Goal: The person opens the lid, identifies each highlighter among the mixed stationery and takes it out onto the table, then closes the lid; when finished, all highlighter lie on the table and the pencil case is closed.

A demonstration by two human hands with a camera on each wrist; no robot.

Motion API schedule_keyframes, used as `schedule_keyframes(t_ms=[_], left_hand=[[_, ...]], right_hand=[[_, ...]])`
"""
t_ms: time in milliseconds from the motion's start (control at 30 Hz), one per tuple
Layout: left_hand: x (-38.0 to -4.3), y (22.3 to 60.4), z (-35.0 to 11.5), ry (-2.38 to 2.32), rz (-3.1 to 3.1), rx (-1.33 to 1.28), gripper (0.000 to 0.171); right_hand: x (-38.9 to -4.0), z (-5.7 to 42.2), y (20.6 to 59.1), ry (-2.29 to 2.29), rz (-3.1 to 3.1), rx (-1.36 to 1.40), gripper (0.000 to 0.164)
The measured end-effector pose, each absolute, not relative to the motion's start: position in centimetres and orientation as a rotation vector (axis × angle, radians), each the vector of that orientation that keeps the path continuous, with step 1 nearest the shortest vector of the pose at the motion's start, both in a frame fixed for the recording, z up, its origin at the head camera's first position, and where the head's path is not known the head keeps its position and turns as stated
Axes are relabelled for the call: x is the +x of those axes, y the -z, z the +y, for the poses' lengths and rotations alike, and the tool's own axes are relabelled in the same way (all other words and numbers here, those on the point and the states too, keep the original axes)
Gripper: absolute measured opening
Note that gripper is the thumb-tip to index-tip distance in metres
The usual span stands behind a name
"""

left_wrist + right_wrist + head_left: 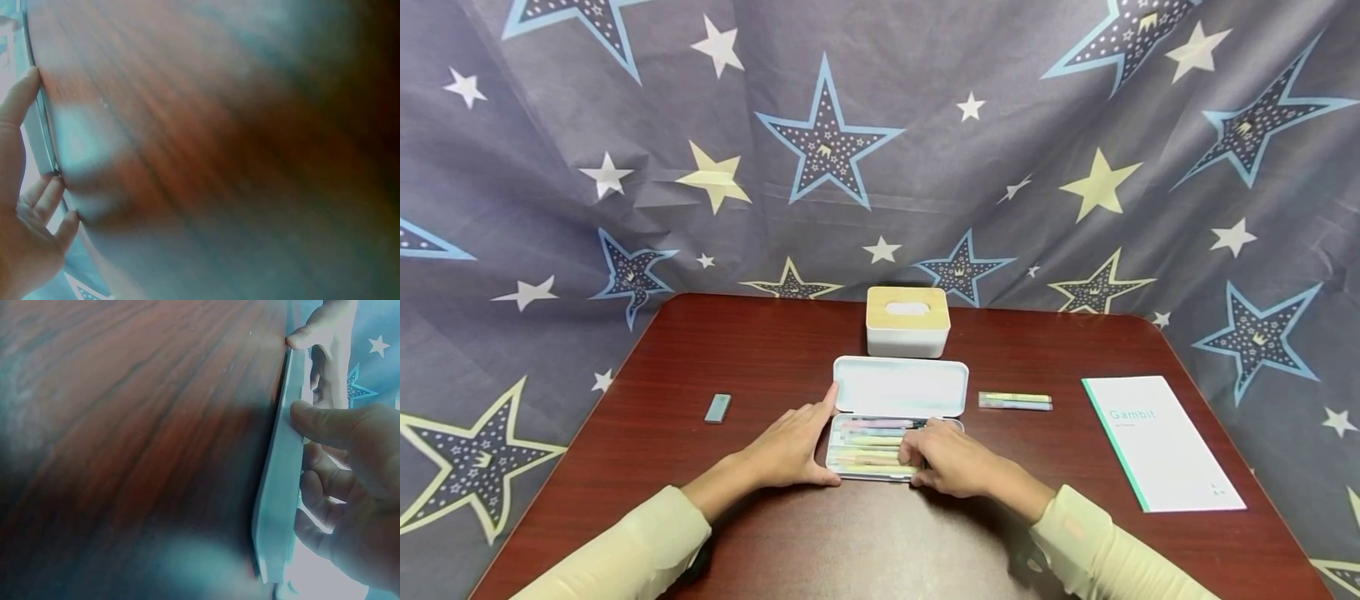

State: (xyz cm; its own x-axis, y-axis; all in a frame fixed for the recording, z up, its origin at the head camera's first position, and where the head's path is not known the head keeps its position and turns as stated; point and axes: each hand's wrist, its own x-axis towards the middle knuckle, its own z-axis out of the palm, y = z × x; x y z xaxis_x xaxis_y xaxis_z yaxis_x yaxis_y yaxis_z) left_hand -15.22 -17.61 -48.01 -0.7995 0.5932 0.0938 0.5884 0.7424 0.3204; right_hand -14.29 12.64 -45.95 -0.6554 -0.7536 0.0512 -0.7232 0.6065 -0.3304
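A white pencil case point(901, 388) lies open on the table, its lid tipped back, with several pastel pens point(871, 454) lined up inside. My left hand point(796, 442) braces the case's left end, fingers stretched toward the lid and thumb at the front corner. Over the right part of the case, my right hand point(951, 457) dips curled fingers in among the pens. In the right wrist view, the right thumb point(325, 425) rests on the case's front wall. The right fingertips are partly hidden behind that wall, so I cannot tell whether they grip a pen.
Behind the case stands a tissue box point(907, 333) with a wooden top. Two highlighter-like pens point(1015, 402) lie to the right of the case, and farther right is a white notebook point(1172, 446) with a green spine. A small grey-green block point(718, 408) lies left.
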Motion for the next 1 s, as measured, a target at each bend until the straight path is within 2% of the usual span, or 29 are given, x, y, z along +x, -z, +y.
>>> schedule_keyframes(t_ms=[433, 567, 1000], left_hand=[[-15.3, 48.0, -17.6, -0.521, 2.917, 0.988, 0.138], [-15.3, 48.1, -17.6, -0.515, 2.918, 0.991, 0.138], [-15.3, 48.0, -17.5, -0.518, 2.910, 0.977, 0.137]], right_hand=[[-14.4, 13.0, 46.0, 0.533, 2.749, -1.419, 0.009], [-14.5, 13.5, 46.1, 0.552, 2.781, -1.482, 0.011], [-14.9, 15.7, 45.6, 0.751, 2.799, -1.423, 0.015]])
